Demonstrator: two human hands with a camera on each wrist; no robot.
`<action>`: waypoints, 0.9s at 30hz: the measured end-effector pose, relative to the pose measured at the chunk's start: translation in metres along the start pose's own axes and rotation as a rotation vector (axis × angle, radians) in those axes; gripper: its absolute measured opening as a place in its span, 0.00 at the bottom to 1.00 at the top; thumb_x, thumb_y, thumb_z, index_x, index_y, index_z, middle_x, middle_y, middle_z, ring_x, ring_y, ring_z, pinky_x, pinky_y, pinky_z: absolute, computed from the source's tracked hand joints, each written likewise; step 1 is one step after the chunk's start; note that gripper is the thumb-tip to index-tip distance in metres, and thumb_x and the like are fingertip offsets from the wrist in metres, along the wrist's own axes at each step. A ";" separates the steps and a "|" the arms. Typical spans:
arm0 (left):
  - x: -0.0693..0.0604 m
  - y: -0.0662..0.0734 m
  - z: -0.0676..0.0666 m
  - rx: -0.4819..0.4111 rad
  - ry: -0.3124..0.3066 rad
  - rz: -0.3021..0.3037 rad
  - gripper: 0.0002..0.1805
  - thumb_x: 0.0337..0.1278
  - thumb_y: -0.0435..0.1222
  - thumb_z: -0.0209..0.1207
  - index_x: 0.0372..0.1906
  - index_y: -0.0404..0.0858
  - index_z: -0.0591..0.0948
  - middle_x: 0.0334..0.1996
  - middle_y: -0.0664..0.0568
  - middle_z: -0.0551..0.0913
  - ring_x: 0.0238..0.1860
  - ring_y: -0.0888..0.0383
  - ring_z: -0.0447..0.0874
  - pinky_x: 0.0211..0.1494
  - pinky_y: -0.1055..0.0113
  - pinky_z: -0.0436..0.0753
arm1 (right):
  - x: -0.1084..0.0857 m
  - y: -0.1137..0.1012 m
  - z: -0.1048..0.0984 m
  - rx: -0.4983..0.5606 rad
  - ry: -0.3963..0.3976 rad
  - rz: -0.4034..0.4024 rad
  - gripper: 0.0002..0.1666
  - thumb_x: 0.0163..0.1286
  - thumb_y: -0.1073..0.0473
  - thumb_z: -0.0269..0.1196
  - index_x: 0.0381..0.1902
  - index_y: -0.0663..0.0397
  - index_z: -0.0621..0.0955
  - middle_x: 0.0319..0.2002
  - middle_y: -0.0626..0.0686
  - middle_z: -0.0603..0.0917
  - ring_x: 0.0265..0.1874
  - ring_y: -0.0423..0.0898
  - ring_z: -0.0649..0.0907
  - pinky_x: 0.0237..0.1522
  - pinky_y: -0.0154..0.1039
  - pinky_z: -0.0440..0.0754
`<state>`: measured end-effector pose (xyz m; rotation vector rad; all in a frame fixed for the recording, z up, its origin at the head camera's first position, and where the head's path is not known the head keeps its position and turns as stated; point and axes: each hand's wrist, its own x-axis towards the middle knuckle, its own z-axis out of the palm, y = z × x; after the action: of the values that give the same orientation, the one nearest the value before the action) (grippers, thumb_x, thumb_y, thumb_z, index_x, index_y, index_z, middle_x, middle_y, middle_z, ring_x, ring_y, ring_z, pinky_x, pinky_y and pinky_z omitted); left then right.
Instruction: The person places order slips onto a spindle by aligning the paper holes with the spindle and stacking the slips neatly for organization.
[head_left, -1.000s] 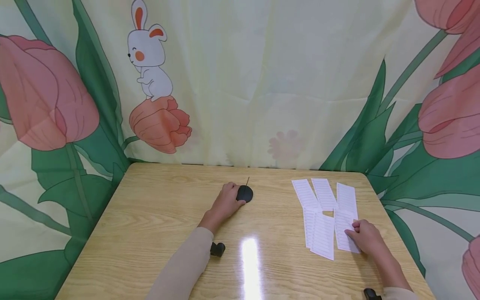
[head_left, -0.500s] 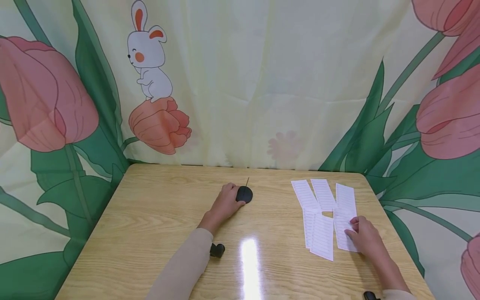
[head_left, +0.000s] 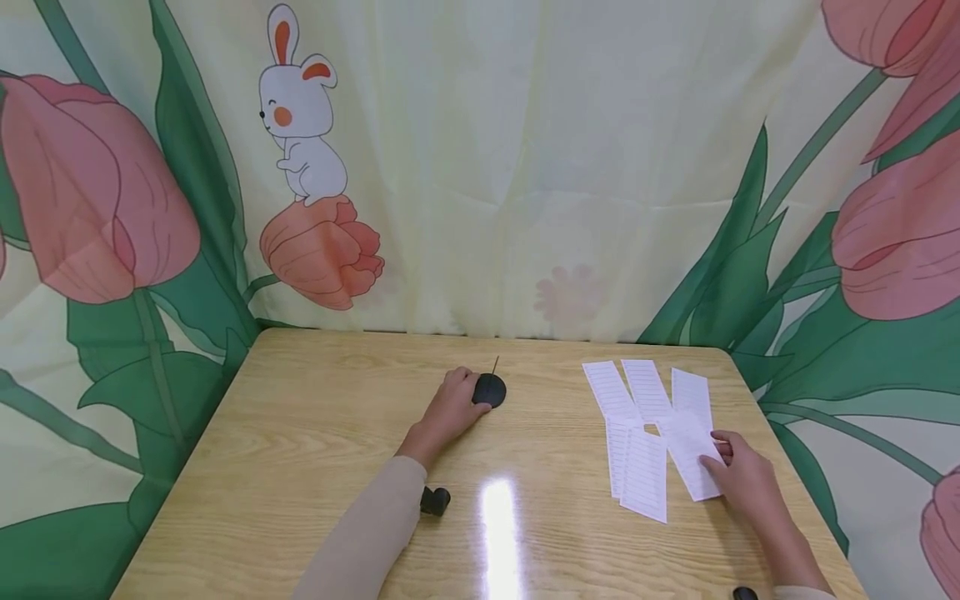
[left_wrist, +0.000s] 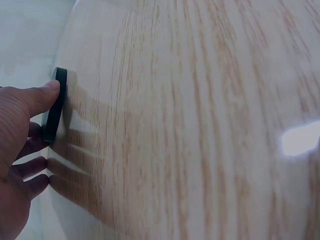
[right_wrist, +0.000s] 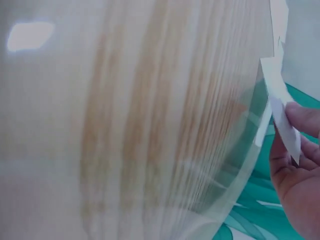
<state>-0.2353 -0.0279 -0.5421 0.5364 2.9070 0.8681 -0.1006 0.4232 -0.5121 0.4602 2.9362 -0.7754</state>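
Note:
My left hand [head_left: 452, 404] grips the black round base of a receipt spike [head_left: 491, 391] near the table's far edge. Its thin pin points upward. In the left wrist view, the thumb lies on the edge of the base [left_wrist: 56, 107] and the other fingers are partly hidden behind it. My right hand [head_left: 746, 479] pinches the right side of a white paper slip [head_left: 692, 462], which looks blank on its upper face. In the right wrist view the same slip [right_wrist: 280, 105] is bent between thumb and fingers, raised off the table at that edge.
Several lined paper slips [head_left: 645, 479] lie overlapping on the right part of the wooden table [head_left: 322, 417]. One lined slip [head_left: 692, 392] lies just beyond the held one. A printed curtain [head_left: 480, 167] hangs behind the table.
My right hand has moved slightly right, pinching the near right slip, which has swung to a slant and lifted at its edge. The left hand and the receipt spike stay put.

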 end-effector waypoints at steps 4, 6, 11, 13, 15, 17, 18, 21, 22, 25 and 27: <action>0.001 0.000 0.000 -0.001 -0.006 0.000 0.33 0.67 0.47 0.67 0.69 0.32 0.76 0.65 0.42 0.75 0.68 0.45 0.71 0.68 0.51 0.76 | -0.004 0.001 0.000 -0.007 0.073 -0.042 0.31 0.75 0.60 0.63 0.67 0.76 0.69 0.58 0.77 0.77 0.55 0.71 0.79 0.55 0.66 0.79; 0.001 -0.001 0.000 0.001 -0.007 -0.002 0.33 0.67 0.47 0.67 0.69 0.33 0.75 0.65 0.42 0.75 0.68 0.45 0.71 0.68 0.51 0.76 | -0.005 0.001 0.000 -0.002 0.114 -0.059 0.28 0.76 0.60 0.62 0.65 0.75 0.71 0.57 0.77 0.79 0.54 0.71 0.79 0.54 0.66 0.79; 0.002 -0.001 0.000 0.005 -0.003 0.000 0.34 0.67 0.47 0.67 0.70 0.32 0.75 0.65 0.42 0.75 0.68 0.45 0.71 0.69 0.51 0.76 | -0.007 0.000 -0.002 0.016 0.171 -0.084 0.23 0.78 0.59 0.60 0.62 0.72 0.75 0.53 0.74 0.81 0.50 0.67 0.80 0.50 0.64 0.81; 0.002 0.000 0.000 0.007 -0.003 0.000 0.34 0.67 0.47 0.67 0.70 0.32 0.75 0.65 0.42 0.75 0.68 0.45 0.71 0.69 0.51 0.76 | -0.007 -0.001 -0.003 0.019 0.181 -0.088 0.23 0.78 0.58 0.61 0.61 0.71 0.76 0.51 0.73 0.82 0.47 0.65 0.81 0.46 0.56 0.83; 0.002 0.000 0.000 0.007 -0.004 0.001 0.34 0.67 0.47 0.67 0.70 0.32 0.75 0.65 0.42 0.75 0.68 0.45 0.71 0.69 0.51 0.75 | -0.007 -0.002 -0.004 0.020 0.188 -0.094 0.22 0.78 0.56 0.61 0.60 0.70 0.77 0.50 0.71 0.83 0.44 0.61 0.81 0.40 0.47 0.83; 0.001 0.001 0.000 0.005 -0.005 0.000 0.34 0.67 0.47 0.67 0.70 0.32 0.75 0.65 0.42 0.75 0.68 0.45 0.71 0.69 0.50 0.75 | -0.007 -0.003 -0.006 0.017 0.200 -0.106 0.22 0.78 0.55 0.61 0.58 0.69 0.79 0.48 0.70 0.84 0.42 0.58 0.81 0.36 0.37 0.79; 0.001 0.001 -0.001 0.004 -0.005 -0.002 0.34 0.67 0.47 0.67 0.69 0.32 0.75 0.65 0.41 0.75 0.68 0.44 0.71 0.69 0.50 0.75 | -0.007 -0.004 -0.007 0.017 0.208 -0.117 0.21 0.78 0.55 0.61 0.57 0.69 0.79 0.47 0.69 0.85 0.41 0.57 0.81 0.34 0.34 0.76; 0.000 0.002 -0.002 -0.002 -0.007 -0.011 0.34 0.67 0.47 0.67 0.70 0.32 0.75 0.65 0.41 0.75 0.68 0.44 0.71 0.69 0.50 0.75 | -0.007 -0.009 -0.010 0.020 0.232 -0.148 0.20 0.78 0.55 0.62 0.54 0.68 0.80 0.44 0.67 0.85 0.39 0.55 0.81 0.32 0.29 0.73; -0.001 0.002 -0.002 -0.001 -0.008 -0.013 0.34 0.67 0.46 0.67 0.70 0.31 0.74 0.65 0.41 0.74 0.68 0.44 0.71 0.69 0.50 0.75 | -0.008 -0.011 -0.012 0.020 0.242 -0.157 0.20 0.78 0.55 0.62 0.54 0.68 0.81 0.44 0.67 0.86 0.39 0.55 0.81 0.31 0.28 0.72; -0.001 0.002 -0.002 0.007 -0.008 -0.015 0.36 0.66 0.46 0.68 0.71 0.31 0.73 0.66 0.40 0.74 0.69 0.44 0.71 0.70 0.49 0.75 | -0.010 -0.016 -0.014 0.023 0.251 -0.171 0.20 0.78 0.54 0.62 0.53 0.68 0.81 0.43 0.67 0.85 0.38 0.55 0.80 0.31 0.27 0.71; -0.001 0.002 -0.002 0.014 -0.008 -0.017 0.37 0.66 0.47 0.68 0.72 0.31 0.72 0.67 0.40 0.74 0.69 0.44 0.71 0.71 0.49 0.74 | -0.010 -0.021 -0.016 0.024 0.253 -0.177 0.20 0.78 0.54 0.62 0.53 0.68 0.81 0.43 0.66 0.85 0.38 0.55 0.79 0.31 0.27 0.71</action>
<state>-0.2344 -0.0277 -0.5397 0.5140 2.9080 0.8418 -0.0969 0.4110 -0.4869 0.3248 3.2414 -0.8280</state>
